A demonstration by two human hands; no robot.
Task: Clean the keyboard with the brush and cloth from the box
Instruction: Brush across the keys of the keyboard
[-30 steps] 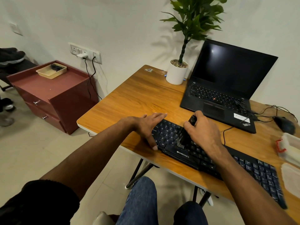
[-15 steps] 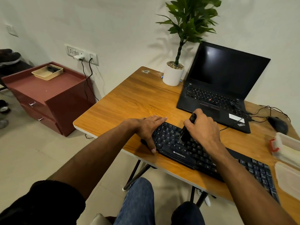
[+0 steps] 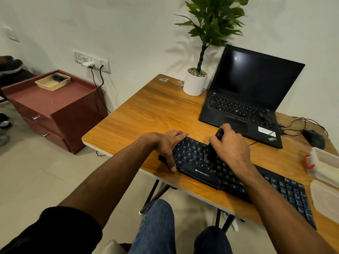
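Observation:
A black keyboard [image 3: 192, 158] lies along the front edge of the wooden table [image 3: 146, 110]. My right hand [image 3: 231, 149] grips a black brush [image 3: 211, 153], whose bristles touch the keys left of the keyboard's middle. My left hand [image 3: 168, 143] rests on the keyboard's left end, fingers straight along its far edge and thumb down at its near left corner. A clear plastic box [image 3: 324, 164] with a red clip stands at the right, its lid [image 3: 326, 198] lying just in front of it. I cannot see a cloth.
An open black laptop [image 3: 247, 99] sits behind the keyboard, with a potted plant [image 3: 196, 81] to its left and a black mouse [image 3: 313, 138] with cables to its right. A red drawer cabinet [image 3: 55, 107] carrying a beige tray stands on the floor at the left.
The brush has swept back toward me over the left keys after moving away. My left hand stays on the keyboard's left end. The camera has shifted slightly.

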